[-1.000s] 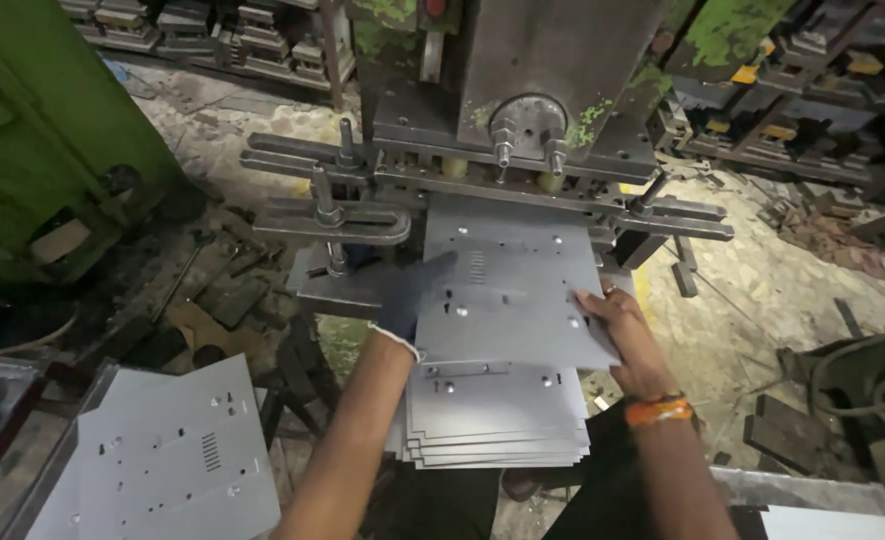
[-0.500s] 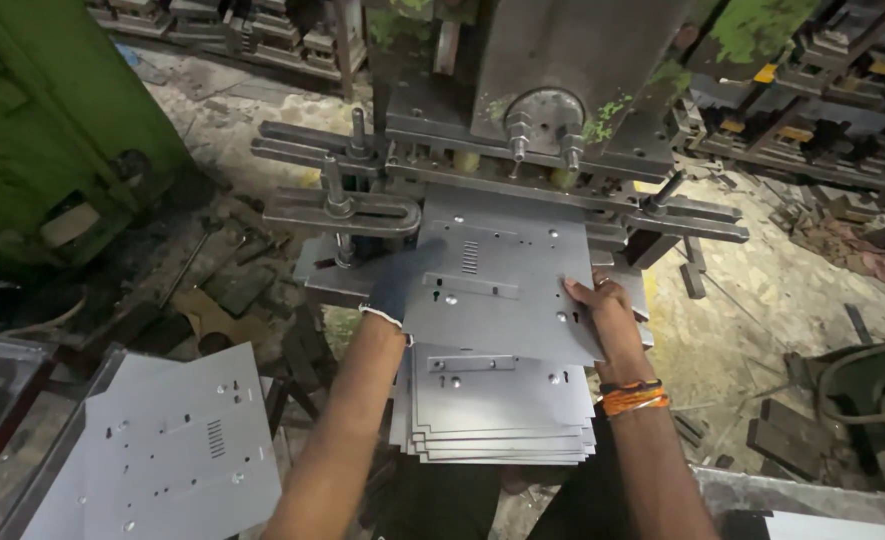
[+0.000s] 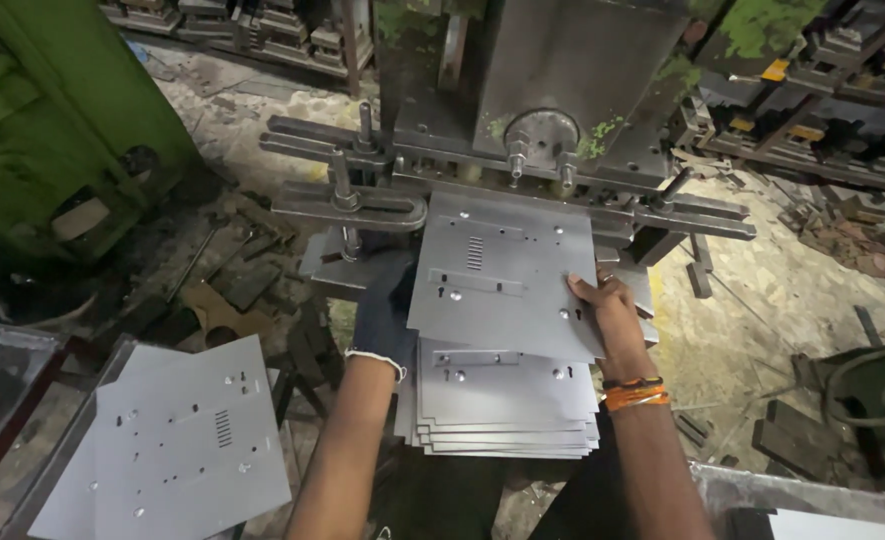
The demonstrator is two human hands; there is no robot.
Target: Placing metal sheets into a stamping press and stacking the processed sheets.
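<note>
1. Left hand [image 3: 382, 318], dark glove, grips the left edge of the top punched steel sheet [image 3: 507, 270]; fingers hidden under it.
2. Right hand [image 3: 605, 305], bare, fingers closed on the sheet's right edge.
3. Sheet sits tilted above the sheet stack [image 3: 507, 405], front of the press [image 3: 552, 110].
4. Second sheet pile [image 3: 177, 440] lower left.

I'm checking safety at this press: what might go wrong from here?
The bare right hand grips the top metal sheet by its edge, which may cut; only the left hand is gloved. Both hands sit close under the press head. The sheet stack overhangs and might slide.
</note>
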